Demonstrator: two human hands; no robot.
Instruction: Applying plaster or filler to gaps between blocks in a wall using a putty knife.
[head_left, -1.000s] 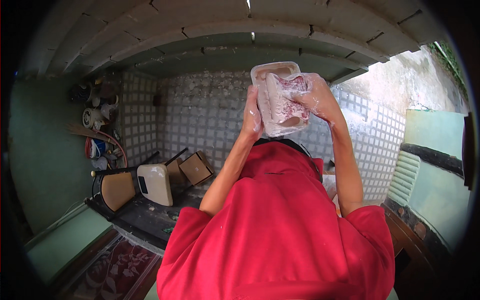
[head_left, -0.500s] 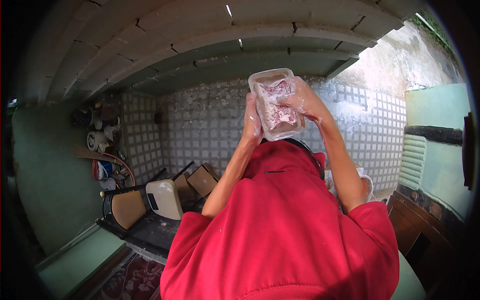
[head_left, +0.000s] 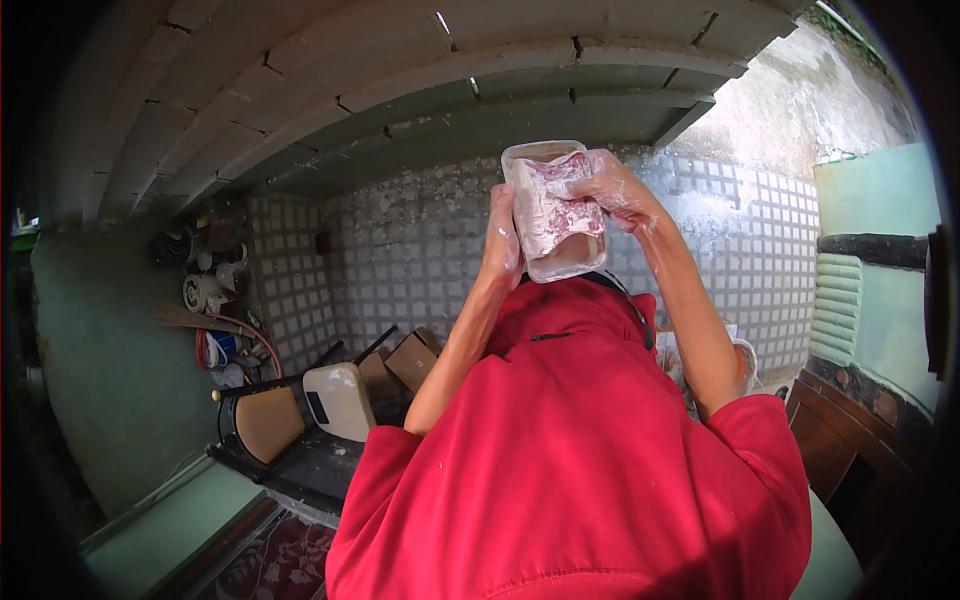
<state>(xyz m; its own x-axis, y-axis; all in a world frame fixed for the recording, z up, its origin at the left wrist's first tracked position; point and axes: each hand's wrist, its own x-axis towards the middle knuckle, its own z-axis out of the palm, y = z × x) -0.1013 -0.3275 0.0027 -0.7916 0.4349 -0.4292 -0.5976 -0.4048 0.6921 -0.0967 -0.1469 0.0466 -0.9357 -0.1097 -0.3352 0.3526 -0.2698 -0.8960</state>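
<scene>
My left hand (head_left: 501, 232), streaked with white, is closed round the left side of a pale rectangular plastic tray (head_left: 572, 259). My right hand (head_left: 614, 195), also smeared white, grips a red piece (head_left: 562, 215) thickly coated with white paste, which lies across the tray and partly hides its inside. The right thumb presses on the top of this piece; what the piece is made of I cannot tell. Both forearms come up from the red shirt (head_left: 560, 450) I am wearing.
At the left stand buckets (head_left: 200, 293), a coiled hose, chairs (head_left: 265, 420) and cardboard boxes (head_left: 410, 362) beside a black surface. The floor (head_left: 380, 250) is patterned tile. A pale green wall section (head_left: 870, 190) and a brown wooden panel (head_left: 840, 440) are at the right.
The tray in my hands sits a little lower in the picture than a second ago. The coated piece and my right thumb have shifted slightly on it, and the surrounding view has moved slightly.
</scene>
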